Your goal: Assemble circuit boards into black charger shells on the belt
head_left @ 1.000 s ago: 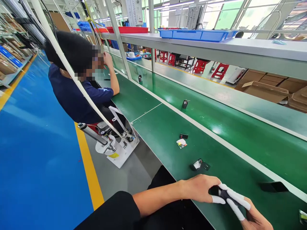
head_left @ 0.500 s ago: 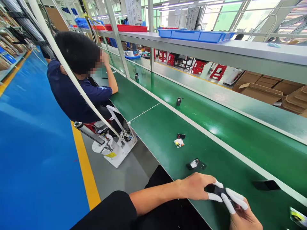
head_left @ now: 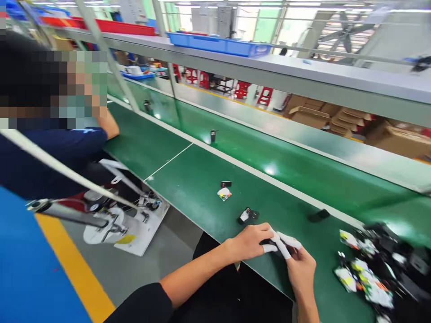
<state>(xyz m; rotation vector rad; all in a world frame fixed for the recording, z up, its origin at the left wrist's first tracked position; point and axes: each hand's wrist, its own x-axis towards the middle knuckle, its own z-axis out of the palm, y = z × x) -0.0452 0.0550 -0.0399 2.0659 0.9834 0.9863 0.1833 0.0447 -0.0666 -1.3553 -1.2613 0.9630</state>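
Observation:
My left hand (head_left: 254,241) and my right hand (head_left: 301,261), with white covers on the fingertips, meet over the green bench (head_left: 188,197). Between them they grip a small black plastic case (head_left: 277,253), mostly hidden by the fingers. Just left of my hands lies an opened black case (head_left: 248,215) with a whitish part inside. Further along are a circuit board (head_left: 224,194) with white and yellow parts and a black piece (head_left: 226,184). Beyond my right hand, a black shell (head_left: 319,216) rests near the pale strip.
To the right is a blurred heap of circuit boards and black parts (head_left: 367,273). A small black device (head_left: 213,136) stands on the green surface past the strip. One person (head_left: 50,157) sits at the left, beside a white-based press (head_left: 134,237). A blue tray (head_left: 218,43) sits on the shelf above.
The view has swung right, bringing the heap of parts into sight. Both hands still hold the black case, now closer together, their fingers covering more of it.

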